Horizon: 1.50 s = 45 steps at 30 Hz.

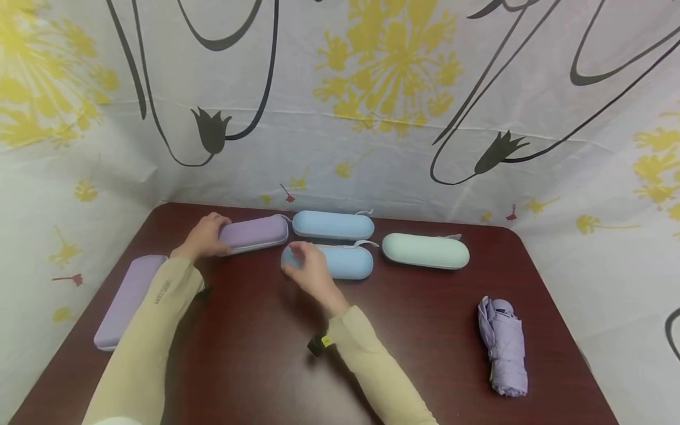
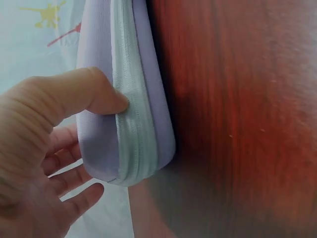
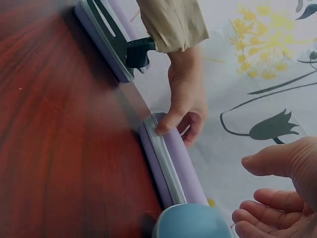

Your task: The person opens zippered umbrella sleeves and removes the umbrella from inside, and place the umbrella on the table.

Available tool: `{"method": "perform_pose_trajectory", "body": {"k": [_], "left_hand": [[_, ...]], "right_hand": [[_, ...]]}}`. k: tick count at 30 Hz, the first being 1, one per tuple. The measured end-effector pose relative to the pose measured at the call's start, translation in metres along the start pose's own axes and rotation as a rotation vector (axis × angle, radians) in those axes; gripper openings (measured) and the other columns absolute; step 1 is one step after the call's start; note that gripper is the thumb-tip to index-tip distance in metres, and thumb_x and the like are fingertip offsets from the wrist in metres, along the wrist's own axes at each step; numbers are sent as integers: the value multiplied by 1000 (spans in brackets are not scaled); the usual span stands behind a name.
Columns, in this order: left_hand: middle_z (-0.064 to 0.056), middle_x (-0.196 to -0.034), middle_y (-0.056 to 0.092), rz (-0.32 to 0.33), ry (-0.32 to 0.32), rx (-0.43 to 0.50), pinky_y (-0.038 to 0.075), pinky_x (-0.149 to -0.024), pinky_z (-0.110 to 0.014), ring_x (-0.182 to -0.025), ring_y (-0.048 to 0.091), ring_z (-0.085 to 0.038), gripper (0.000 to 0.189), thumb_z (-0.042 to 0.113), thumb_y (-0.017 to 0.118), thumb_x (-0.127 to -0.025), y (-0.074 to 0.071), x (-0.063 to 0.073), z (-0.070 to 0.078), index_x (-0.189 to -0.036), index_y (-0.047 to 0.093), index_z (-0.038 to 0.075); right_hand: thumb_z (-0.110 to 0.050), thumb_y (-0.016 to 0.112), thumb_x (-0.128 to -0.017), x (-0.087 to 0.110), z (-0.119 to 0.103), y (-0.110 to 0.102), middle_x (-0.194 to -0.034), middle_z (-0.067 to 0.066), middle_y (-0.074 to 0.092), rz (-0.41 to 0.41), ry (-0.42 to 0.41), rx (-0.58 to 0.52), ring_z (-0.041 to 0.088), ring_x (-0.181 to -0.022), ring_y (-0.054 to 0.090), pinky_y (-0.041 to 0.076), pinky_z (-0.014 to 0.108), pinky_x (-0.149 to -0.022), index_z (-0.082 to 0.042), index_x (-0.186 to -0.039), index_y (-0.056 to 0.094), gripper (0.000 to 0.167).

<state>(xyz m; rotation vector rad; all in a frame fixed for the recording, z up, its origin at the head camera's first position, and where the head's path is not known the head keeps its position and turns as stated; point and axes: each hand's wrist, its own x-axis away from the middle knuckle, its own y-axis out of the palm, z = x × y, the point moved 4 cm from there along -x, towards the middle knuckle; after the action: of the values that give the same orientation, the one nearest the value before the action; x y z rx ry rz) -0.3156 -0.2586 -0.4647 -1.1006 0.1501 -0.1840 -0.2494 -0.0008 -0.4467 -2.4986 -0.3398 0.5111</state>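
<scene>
A person in beige sleeves reaches over a dark red-brown wooden surface (image 1: 239, 354). At the far left of it lies a purple case (image 1: 257, 231) with rounded ends. The left hand (image 1: 204, 236) pinches its left end, thumb on the pale zip (image 2: 133, 129) along the near side, fingers behind. The right hand (image 1: 310, 271) is held wide, thumb well apart from the fingers, over the left end of the front blue case (image 1: 350, 262); it looks to be holding nothing, though whether a fingertip brushes the case cannot be told.

To shift the purple case neatly, a light, even pinch low on the end should do, keeping it level and turning it slowly, since one-end handling may swing the far end. The right hand could steady that far end, lifted clear of the front blue case.

Crowding is the main hindrance: the rear blue case (image 1: 333, 225) sits just beside the purple case's right end, where a thin loop (image 1: 284, 216) might catch. A second purple case (image 1: 127, 298) lies lengthwise at the left edge, partly behind the left sleeve (image 1: 170, 295). Farther right are a pale green case (image 1: 425, 251) and a folded lilac umbrella (image 1: 504, 348).
</scene>
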Motion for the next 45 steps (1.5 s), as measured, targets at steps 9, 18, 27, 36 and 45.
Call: {"method": "perform_pose_trajectory", "body": {"k": [9, 18, 27, 36, 45], "left_hand": [[-30, -116, 46, -2, -13, -38, 37, -91, -56, -110, 42, -45, 66, 13, 77, -61, -4, 25, 4, -116, 51, -13], [-29, -115, 47, -16, -49, -60, 39, -89, -56, -106, 44, -44, 68, 17, 79, -59, -5, 57, 12, -114, 51, -13], [-28, -108, 50, 3, -22, -78, 40, -85, -57, -102, 47, -45, 66, 16, 79, -56, -1, 86, 19, -110, 53, -13], [-21, -100, 54, 44, 64, -67, 42, -84, -53, -95, 50, -41, 61, 13, 78, -50, 1, 113, 28, -102, 56, -9], [-17, -99, 56, 66, 132, -47, 41, -84, -50, -95, 51, -37, 61, 13, 79, -48, 8, 124, 34, -101, 57, -7]], "right_hand": [[-6, 73, -76, 23, -4, 0, -110, 19, 61, -7, -92, 23, 28, -104, 58, 46, 33, -90, 7, -114, 58, 43], [-4, 73, -75, 38, 1, 0, -107, 19, 61, -20, -106, -19, 30, -99, 59, 50, 35, -84, 7, -115, 58, 44], [-5, 73, -77, 46, 6, 1, -107, 20, 61, -35, -94, -33, 30, -98, 59, 49, 35, -84, 8, -115, 57, 44], [-5, 74, -76, 50, 7, 5, -104, 17, 61, -51, -71, -15, 29, -97, 59, 49, 36, -84, 7, -114, 58, 43], [-3, 76, -73, 49, 6, 14, -104, 19, 61, -93, -66, -79, 30, -96, 60, 50, 34, -84, 7, -113, 57, 45]]}}
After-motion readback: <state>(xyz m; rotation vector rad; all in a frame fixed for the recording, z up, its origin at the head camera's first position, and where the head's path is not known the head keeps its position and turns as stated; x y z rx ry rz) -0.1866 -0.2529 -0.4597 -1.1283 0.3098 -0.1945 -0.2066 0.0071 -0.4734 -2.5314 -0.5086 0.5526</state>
